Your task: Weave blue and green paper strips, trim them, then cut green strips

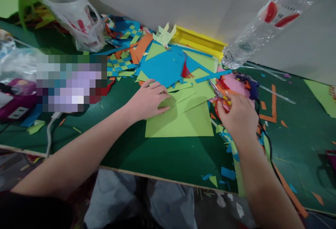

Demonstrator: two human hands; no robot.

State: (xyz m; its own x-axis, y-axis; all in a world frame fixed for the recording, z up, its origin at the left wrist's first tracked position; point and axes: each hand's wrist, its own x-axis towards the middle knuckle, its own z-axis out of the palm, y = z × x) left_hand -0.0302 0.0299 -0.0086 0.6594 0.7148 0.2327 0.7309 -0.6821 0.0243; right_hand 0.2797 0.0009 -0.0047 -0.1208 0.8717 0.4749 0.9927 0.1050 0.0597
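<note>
My left hand (149, 100) lies over the stacked light-green paper (181, 126), its fingers spread and holding nothing. Several cut green pieces overlap on that stack, beside a large blue sheet (160, 66) with a red tassel (186, 69) on it. To the right, my right hand (238, 115) is closed around the red handles of a pair of scissors (216, 89). The blades point away and to the left. Pink material (237, 82) and colourful scraps lie just beyond that hand, partly hidden by it.
A clear plastic bottle (262, 26) leans against the wall at the right, near a yellow tray (201, 42). Woven blue-green paper (120, 64) and a white plastic bag (78, 19) are at the back left. A black cable (269, 141) runs beside my right arm.
</note>
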